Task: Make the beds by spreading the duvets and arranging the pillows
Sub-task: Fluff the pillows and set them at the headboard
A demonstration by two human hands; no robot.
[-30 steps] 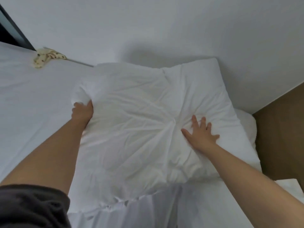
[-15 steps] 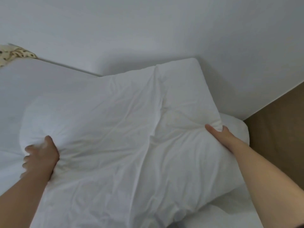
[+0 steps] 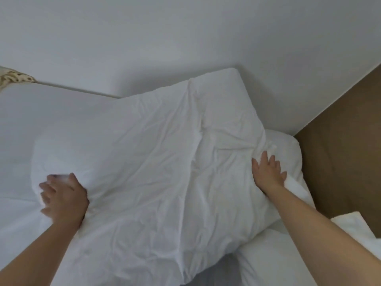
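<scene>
A large white wrinkled pillow (image 3: 156, 162) lies across the head of the bed, its far corner against the wall. My left hand (image 3: 61, 197) grips its left end, fingers curled into the fabric and blurred. On the pillow's right edge, my right hand (image 3: 268, 172) presses flat with fingers spread. A second white pillow (image 3: 288, 149) shows partly from under the right side. The white bed sheet (image 3: 31, 124) stretches to the left.
A white wall (image 3: 185, 38) runs behind the bed. A brown wooden panel (image 3: 340, 151) stands at the right. A patterned cream cloth (image 3: 10, 77) lies at the far left edge. White bedding (image 3: 354, 226) shows at the lower right.
The pillow has been pulled leftward and laid flatter. My right hand let go of the pillow's edge and now presses it open. My left hand still grips the left end.
</scene>
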